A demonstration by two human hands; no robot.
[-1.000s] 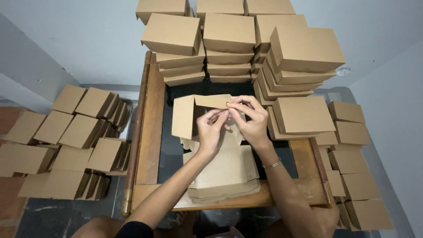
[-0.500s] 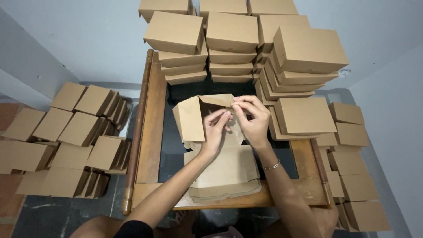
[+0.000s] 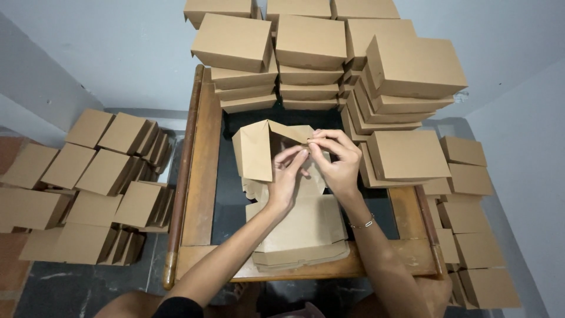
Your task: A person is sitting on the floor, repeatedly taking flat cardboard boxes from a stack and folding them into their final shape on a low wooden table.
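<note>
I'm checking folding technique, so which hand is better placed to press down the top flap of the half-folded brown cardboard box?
Probably the right hand: its fingertips already pinch the top flap's edge of the half-folded brown cardboard box, while the left hand sits lower, beneath the flap.

Two bare forearms enter from the bottom edge; no sleeves reach the wrists. Left hand (image 3: 286, 179): no ring or watch visible. Right hand (image 3: 336, 160): bare as well. Right wrist carries a thin chain bracelet (image 3: 361, 224) with elongated silver-coloured links. A dark, black-looking garment edge (image 3: 176, 307) shows at the left upper arm.
</note>
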